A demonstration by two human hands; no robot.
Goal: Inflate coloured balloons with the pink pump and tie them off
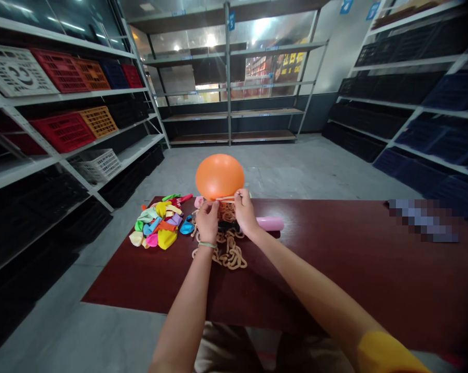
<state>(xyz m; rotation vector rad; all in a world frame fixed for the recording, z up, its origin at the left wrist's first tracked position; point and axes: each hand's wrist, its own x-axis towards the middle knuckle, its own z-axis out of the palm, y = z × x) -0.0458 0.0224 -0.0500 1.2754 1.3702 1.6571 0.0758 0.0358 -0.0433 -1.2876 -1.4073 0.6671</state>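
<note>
An inflated orange balloon [219, 176] sits above the far edge of the dark red table [335, 259]. My left hand [207, 220] and my right hand [245, 211] are both closed at its neck, pinching a thin rubber band stretched between them under the balloon. Just below my hands lies a heap of tan rubber bands [229, 251]. A pink tube-shaped pump [270, 224] lies right of my right hand. A pile of flat balloons in many colours [158, 225] lies to the left.
Metal shelf racks stand on all sides; red, orange and white crates [65, 129] fill the left ones, dark bins [424, 129] the right. Grey concrete floor lies beyond the table. A blurred patch [424, 220] covers something at the table's right.
</note>
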